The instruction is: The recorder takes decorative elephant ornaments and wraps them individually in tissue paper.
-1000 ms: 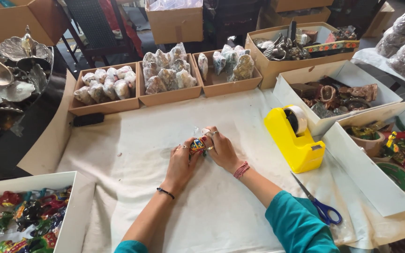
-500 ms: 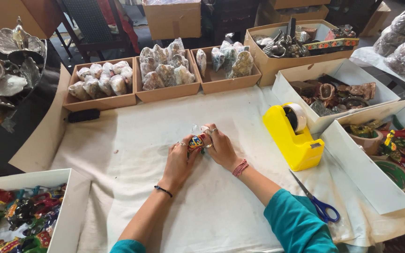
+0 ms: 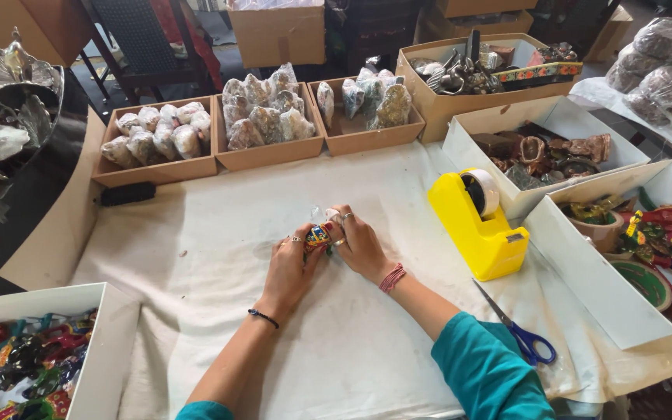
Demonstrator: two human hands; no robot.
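Observation:
My left hand (image 3: 289, 267) and my right hand (image 3: 361, 243) meet at the middle of the white cloth (image 3: 219, 233), both closed around a small, brightly painted figurine (image 3: 319, 235). Clear plastic wrap (image 3: 322, 214) sticks up above the figurine between my fingers. Most of the figurine is hidden by my fingers. Both wrists rest low over the cloth.
A yellow tape dispenser (image 3: 477, 225) stands to the right, blue-handled scissors (image 3: 519, 334) lie near it. Three brown trays of wrapped pieces (image 3: 264, 117) line the far edge. White boxes of painted items sit at right (image 3: 655, 257) and lower left (image 3: 25, 358). Silver metal dishes (image 3: 1, 93) are at far left.
Hands stay together on the figurine, with only small finger movement. The view has drifted slightly, shifting everything a little to the left.

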